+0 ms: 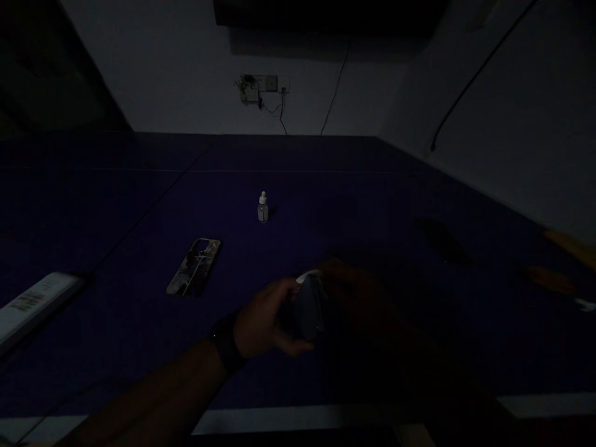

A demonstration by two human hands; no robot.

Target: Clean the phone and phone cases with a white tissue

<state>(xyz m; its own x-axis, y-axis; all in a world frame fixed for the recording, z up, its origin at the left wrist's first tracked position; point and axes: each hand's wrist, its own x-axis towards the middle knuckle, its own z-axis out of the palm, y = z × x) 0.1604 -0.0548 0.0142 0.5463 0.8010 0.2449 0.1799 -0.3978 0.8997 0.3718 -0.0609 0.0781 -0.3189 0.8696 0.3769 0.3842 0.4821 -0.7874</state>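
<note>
In the dim light, my left hand [267,316], with a dark watch on its wrist, grips a dark blue-grey flat-faced object [308,310] between thumb and fingers. The kind of object is too dark to tell. A thin white piece [308,275] shows at its top edge. My right hand [349,285] is in deep shadow at the object's upper right side, its fingers bent in against that edge. What those fingers pinch is hidden. Beyond my hands a small white-capped dropper bottle [263,210] stands upright. Left of them lies a phone or phone case [194,267] with a patterned back.
A white power strip [40,304] lies at the left of the blue-purple table [233,186]. On the right are a dark flat item [442,239], an orange item [552,279] and a yellow one [572,248]. Wall sockets [265,84] with cables are at the back.
</note>
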